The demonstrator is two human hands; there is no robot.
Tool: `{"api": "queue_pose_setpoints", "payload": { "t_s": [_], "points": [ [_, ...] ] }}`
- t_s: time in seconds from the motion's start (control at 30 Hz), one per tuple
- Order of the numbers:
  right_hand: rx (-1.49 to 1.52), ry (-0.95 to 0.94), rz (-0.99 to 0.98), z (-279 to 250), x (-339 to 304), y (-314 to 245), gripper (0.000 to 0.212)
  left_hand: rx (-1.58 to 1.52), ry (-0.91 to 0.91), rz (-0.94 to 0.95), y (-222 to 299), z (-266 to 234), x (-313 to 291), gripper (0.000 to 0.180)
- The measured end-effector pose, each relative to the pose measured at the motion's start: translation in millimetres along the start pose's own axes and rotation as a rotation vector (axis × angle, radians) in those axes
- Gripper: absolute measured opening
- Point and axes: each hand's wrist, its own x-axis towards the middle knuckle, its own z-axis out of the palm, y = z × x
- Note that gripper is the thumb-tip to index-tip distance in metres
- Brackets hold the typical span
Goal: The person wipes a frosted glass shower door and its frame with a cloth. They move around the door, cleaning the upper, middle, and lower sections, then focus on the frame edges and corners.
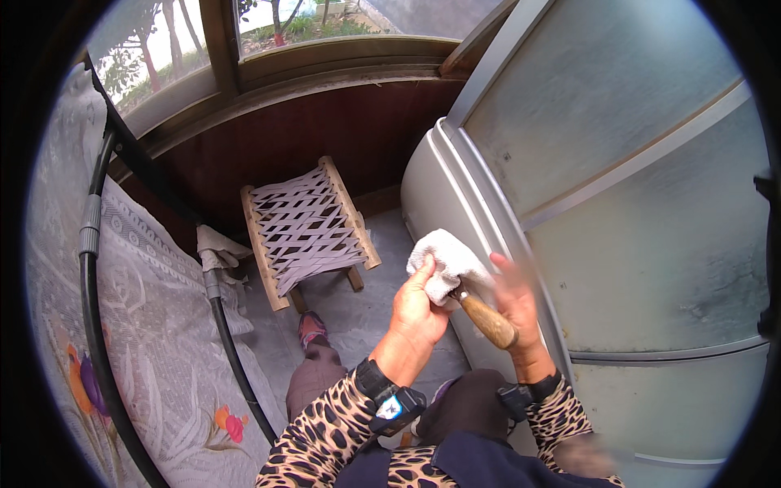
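A folded white towel [443, 254] is in my left hand [419, 307], whose thumb presses on it from above. Out of the towel comes a tool with a rounded wooden handle [488, 320] that slants down to the right. The cloth wraps its other end, so I cannot make out what kind of tool it is. My right hand [517, 301] is beside the handle and the towel's right edge, its fingers stretched out and partly blurred by motion. Whether it touches the handle I cannot tell.
A wooden stool with a woven strap seat [309, 228] stands ahead on the grey floor [342, 305]. To the right are a white rounded cabinet [439, 183] and frosted panels [651, 244]. Black tubular rails [98, 325] and lace fabric [179, 325] line the left side.
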Motion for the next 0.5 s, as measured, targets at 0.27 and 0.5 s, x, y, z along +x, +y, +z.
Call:
{"api": "queue_pose_setpoints", "payload": {
  "t_s": [0.27, 0.5],
  "points": [
    [-0.162, -0.248, -0.044, 14.5, -0.4, 36.3, 0.073, 0.052, 0.028, 0.178, -7.8, 2.3, 3.9, 0.029],
    [-0.08, 0.042, -0.154, 29.8, 19.2, 27.1, 0.041, 0.242, -0.013, 0.174, -21.8, 3.0, -6.1, 0.039]
  ]
}}
